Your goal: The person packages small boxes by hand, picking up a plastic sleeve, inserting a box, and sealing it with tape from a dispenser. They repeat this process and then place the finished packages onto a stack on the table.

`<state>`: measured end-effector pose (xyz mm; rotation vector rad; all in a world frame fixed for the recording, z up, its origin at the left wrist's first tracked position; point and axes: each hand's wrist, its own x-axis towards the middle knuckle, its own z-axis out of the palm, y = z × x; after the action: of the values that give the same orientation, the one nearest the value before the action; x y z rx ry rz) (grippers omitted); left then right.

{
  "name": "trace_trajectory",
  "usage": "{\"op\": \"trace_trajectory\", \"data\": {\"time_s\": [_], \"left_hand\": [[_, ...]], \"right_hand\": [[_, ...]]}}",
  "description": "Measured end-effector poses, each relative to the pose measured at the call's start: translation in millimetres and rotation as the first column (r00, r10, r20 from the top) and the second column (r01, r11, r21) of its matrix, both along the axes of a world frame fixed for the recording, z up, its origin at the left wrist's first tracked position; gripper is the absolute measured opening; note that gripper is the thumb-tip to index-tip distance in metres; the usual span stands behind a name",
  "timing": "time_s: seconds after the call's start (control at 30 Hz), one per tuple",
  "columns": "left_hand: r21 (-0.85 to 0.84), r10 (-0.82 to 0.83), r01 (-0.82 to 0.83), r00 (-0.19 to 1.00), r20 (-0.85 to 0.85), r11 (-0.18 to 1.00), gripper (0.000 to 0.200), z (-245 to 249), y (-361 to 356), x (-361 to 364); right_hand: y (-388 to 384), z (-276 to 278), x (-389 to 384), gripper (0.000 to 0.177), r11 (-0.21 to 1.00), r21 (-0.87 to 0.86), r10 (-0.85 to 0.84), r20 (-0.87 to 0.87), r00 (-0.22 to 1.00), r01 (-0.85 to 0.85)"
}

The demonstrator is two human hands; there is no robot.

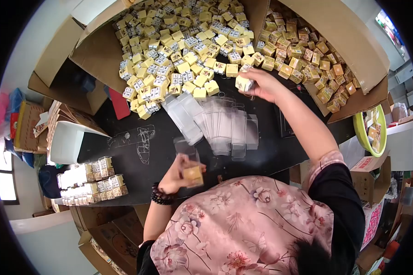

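My left hand (173,176), with a dark beaded bracelet on its wrist, is closed around a small yellow box (193,176) close to my body. A piece of clear plastic (186,147) shows just above those fingers; blur hides whether it is held too. Farther out, my right hand (265,86) grips a small yellow and white box (243,83) at the near edge of the heaped boxes (183,50). Between the hands, flat clear plastic sleeves (222,126) lie fanned out on the black table (163,178).
An open carton on the right holds orange-patterned boxes (307,55). At the table's left stand stacked rows of boxes (89,181), near a white container (69,142). A red flat item (119,104) lies by the pile, and a yellow-green basket (381,130) stands far right.
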<state>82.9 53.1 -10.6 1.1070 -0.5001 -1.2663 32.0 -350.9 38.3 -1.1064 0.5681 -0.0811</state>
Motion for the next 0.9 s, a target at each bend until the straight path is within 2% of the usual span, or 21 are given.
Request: {"op": "trace_trajectory", "data": {"time_s": [0.03,0.07,0.13,0.17,0.2,0.27,0.33,0.37,0.4,0.43,0.47,0.5,0.57,0.63,0.67,0.73,0.77,0.8,0.83,0.87,0.9], "left_hand": [[0.001,0.083,-0.085,0.970,0.229,0.996,0.064,-3.3,-13.6,-2.7],[0.025,0.139,-0.182,0.823,0.551,0.983,0.065,0.4,-29.9,-5.2],[0.052,0.160,-0.369,0.521,0.838,0.928,0.068,37.6,-67.6,-23.2],[-0.018,0.142,-0.396,0.288,0.947,0.918,0.072,33.4,-77.9,-23.6],[-0.023,0.143,-0.384,0.286,0.948,0.923,0.072,35.6,-85.5,-27.5],[-0.159,0.155,-0.367,-0.041,0.987,0.916,0.073,40.9,-97.3,-36.1],[-0.185,0.175,-0.327,-0.058,0.983,0.927,0.076,41.8,-101.3,-44.5],[-0.199,0.164,-0.278,-0.143,0.976,0.940,0.076,43.0,-103.0,-48.8],[-0.209,0.156,-0.230,-0.227,0.961,0.951,0.077,44.0,-104.3,-53.6],[-0.205,0.166,-0.214,-0.188,0.968,0.955,0.069,43.5,-104.8,-60.2],[-0.204,0.165,-0.207,-0.191,0.968,0.957,0.069,43.5,-106.9,-64.8],[-0.216,0.170,-0.200,-0.223,0.960,0.956,0.070,43.6,-108.3,-68.6],[-0.226,0.173,-0.193,-0.260,0.950,0.955,0.071,45.6,-109.1,-72.3],[-0.194,0.186,-0.232,-0.057,0.981,0.953,0.073,48.2,-108.6,-74.7],[-0.194,0.186,-0.232,-0.058,0.981,0.953,0.073,46.6,-108.3,-74.8],[-0.165,0.230,-0.193,0.389,0.892,0.967,0.076,43.5,-107.6,-74.0],[-0.164,0.229,-0.194,0.388,0.893,0.967,0.076,45.8,-106.3,-74.3],[-0.127,0.203,-0.169,0.575,0.793,0.977,0.077,53.6,-105.4,-75.6],[-0.096,0.166,-0.137,0.736,0.656,0.986,0.078,57.6,-104.8,-76.3],[-0.094,0.164,-0.136,0.738,0.655,0.986,0.078,56.1,-104.8,-75.7],[-0.117,0.128,-0.072,0.799,0.588,0.991,0.078,53.6,-105.3,-74.5]], "right_hand": [[17.8,-6.6,-14.8,0.036,0.965,0.260,-0.044,0.017,0.999,0.038],[42.4,-4.3,-31.3,0.036,0.912,0.404,-0.088,0.030,0.996,0.068],[78.5,-9.0,-61.4,0.043,0.811,0.584,-0.089,0.074,0.993,0.029],[94.3,0.8,-75.7,0.045,0.750,0.661,-0.089,0.116,0.989,-0.010],[106.5,2.9,-87.8,0.043,0.773,0.634,-0.075,0.154,0.985,-0.040],[121.2,5.0,-106.4,0.041,0.855,0.514,-0.027,0.175,0.984,-0.069],[134.5,13.4,-115.9,0.037,0.948,0.317,-0.021,0.120,0.993,-0.018],[133.5,14.4,-118.2,0.037,0.948,0.318,-0.034,0.125,0.992,-0.007],[130.4,15.5,-119.2,0.034,0.994,-0.049,0.093,-0.013,0.996,-0.094],[129.0,16.0,-121.4,0.031,0.893,-0.390,0.159,-0.191,0.969,-0.224],[128.2,-6.5,-120.8,0.039,0.889,-0.426,0.118,-0.148,0.982,-0.171],[130.4,6.2,-124.3,0.039,0.890,-0.425,0.114,-0.144,0.983,-0.166],[135.4,42.3,-130.0,0.049,0.801,-0.398,0.298,-0.385,0.874,-0.448],[136.0,38.4,-136.7,0.056,0.776,-0.361,0.367,-0.410,0.835,-0.518],[136.2,40.8,-140.1,0.048,0.767,-0.426,0.335,-0.371,0.866,-0.480],[136.3,44.4,-149.1,0.040,0.755,-0.488,0.307,-0.327,0.894,-0.438],[136.8,45.3,-155.6,0.028,0.656,-0.675,0.235,-0.243,0.941,-0.339],[137.1,45.4,-159.0,0.019,0.524,-0.823,0.180,-0.142,0.973,-0.217],[136.8,45.0,-159.1,0.019,0.526,-0.822,0.180,-0.143,0.973,-0.218],[135.9,44.7,-158.3,0.017,0.366,-0.927,0.190,0.163,0.968,0.084],[134.5,44.7,-157.5,0.021,0.202,-0.894,0.254,0.443,0.860,0.401]]}}
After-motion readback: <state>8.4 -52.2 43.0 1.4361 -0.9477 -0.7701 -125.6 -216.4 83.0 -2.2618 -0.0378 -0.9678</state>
